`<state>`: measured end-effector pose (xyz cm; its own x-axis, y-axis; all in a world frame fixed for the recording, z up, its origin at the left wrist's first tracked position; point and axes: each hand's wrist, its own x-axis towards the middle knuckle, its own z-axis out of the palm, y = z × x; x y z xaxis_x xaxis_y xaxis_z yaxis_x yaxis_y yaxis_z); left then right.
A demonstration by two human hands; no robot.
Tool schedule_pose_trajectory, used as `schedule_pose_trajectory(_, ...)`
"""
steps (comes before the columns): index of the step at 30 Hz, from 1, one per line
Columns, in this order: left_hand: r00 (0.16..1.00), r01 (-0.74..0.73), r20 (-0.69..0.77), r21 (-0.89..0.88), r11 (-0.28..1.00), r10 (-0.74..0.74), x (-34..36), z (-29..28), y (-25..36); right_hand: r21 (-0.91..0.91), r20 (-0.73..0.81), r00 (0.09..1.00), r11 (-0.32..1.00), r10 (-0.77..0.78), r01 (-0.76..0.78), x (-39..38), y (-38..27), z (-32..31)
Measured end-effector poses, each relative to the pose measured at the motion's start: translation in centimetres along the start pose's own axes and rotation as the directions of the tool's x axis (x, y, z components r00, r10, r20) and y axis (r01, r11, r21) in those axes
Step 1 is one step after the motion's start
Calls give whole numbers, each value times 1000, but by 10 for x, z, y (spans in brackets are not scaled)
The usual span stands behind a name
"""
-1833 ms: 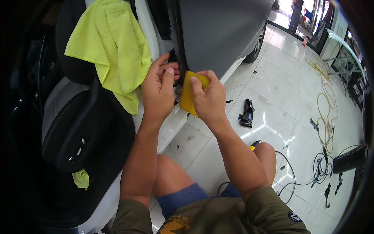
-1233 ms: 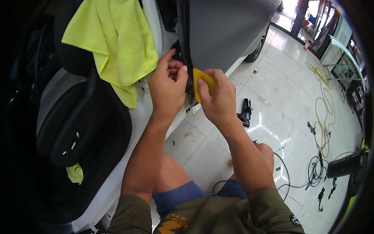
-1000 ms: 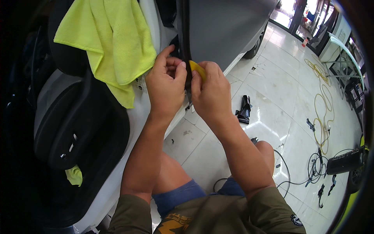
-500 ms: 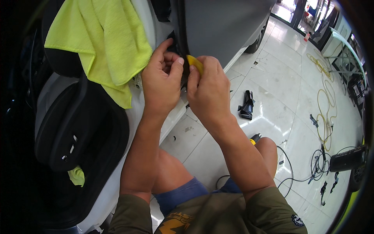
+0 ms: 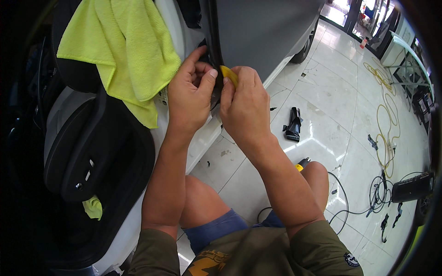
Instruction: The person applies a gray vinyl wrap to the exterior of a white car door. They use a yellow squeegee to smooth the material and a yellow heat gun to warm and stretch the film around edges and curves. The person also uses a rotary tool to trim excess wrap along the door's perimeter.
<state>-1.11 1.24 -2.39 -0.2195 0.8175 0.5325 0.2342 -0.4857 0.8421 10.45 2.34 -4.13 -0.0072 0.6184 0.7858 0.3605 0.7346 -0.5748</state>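
Note:
My right hand (image 5: 248, 99) pinches a small yellow squeegee (image 5: 229, 75) against the dark edge of a grey car door panel (image 5: 262, 34). To its left, my left hand (image 5: 191, 92) is at the black rubber seal (image 5: 213, 32) along that edge. Its index finger reaches toward a black piece by the seal. The thumb and other fingers are curled together; whatever lies between them is hidden. A yellow-green microfibre cloth (image 5: 124, 50) hangs over the white car body beside my left hand.
A black seat (image 5: 69, 152) fills the car interior at left, with a small green cloth (image 5: 93, 208) low down. Crumpled black film (image 5: 293, 125) lies on the tiled floor (image 5: 331, 101). By my knee is a yellow-and-black tool (image 5: 302, 164). Cables (image 5: 380, 193) and black scraps spread at right.
The view has shifted slightly. My right hand and the squeegee have moved very slightly left along with it; both hands keep their hold at the door edge.

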Motion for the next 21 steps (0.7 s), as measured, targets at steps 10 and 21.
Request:
schedule_pose_trajectory(10,998,11,-67,9,1000,-11,-5,2,-2,54,28,999,998,40,-42,4,-5,-4)
schedule_pose_trajectory(21,986,93,-124,-149,984,-112,-9,0,14,318,133,894,835,429,-448,-6,-7,-17)
